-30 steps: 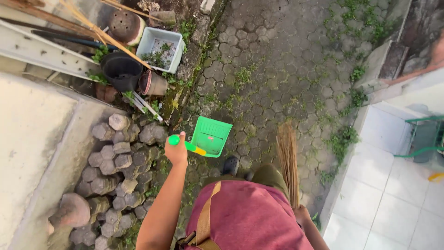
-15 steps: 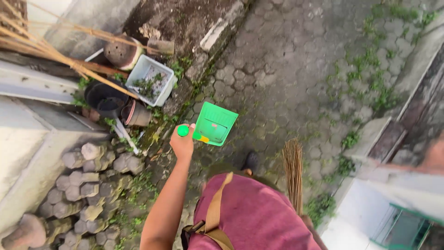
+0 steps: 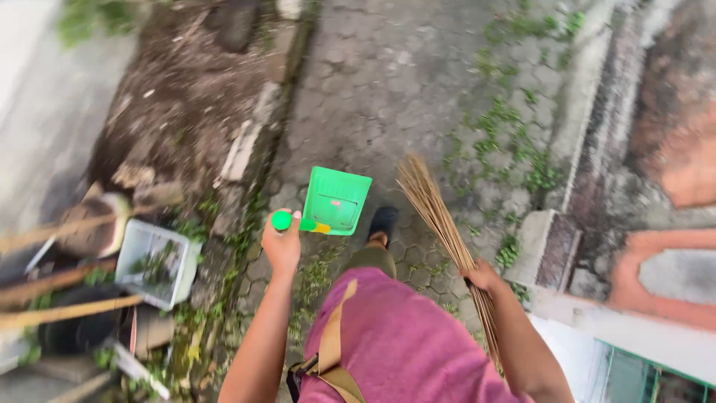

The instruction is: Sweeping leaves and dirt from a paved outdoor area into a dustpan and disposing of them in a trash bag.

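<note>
My left hand (image 3: pixel 283 245) grips the green handle of a green plastic dustpan (image 3: pixel 335 200), held out in front of me above the hexagonal paving stones (image 3: pixel 388 82). My right hand (image 3: pixel 483 277) is closed around a bundle broom of thin brown sticks (image 3: pixel 436 213), whose bristle end fans out up and to the left beside the dustpan. Below the dustpan my dark shoe (image 3: pixel 382 222) shows on the paving. My maroon shirt with a tan strap fills the bottom of the view.
A bed of bare soil (image 3: pixel 179 104) runs along the left behind a stone kerb. A white square planter (image 3: pixel 156 263), dark pots and bamboo poles (image 3: pixel 52 280) lie at the lower left. A low concrete step (image 3: pixel 548 250) and a wall stand on the right.
The view has swung forward along the path; the pile of hexagonal blocks has left the frame. My right arm has come up into view, the broom now angled forward next to the dustpan.
</note>
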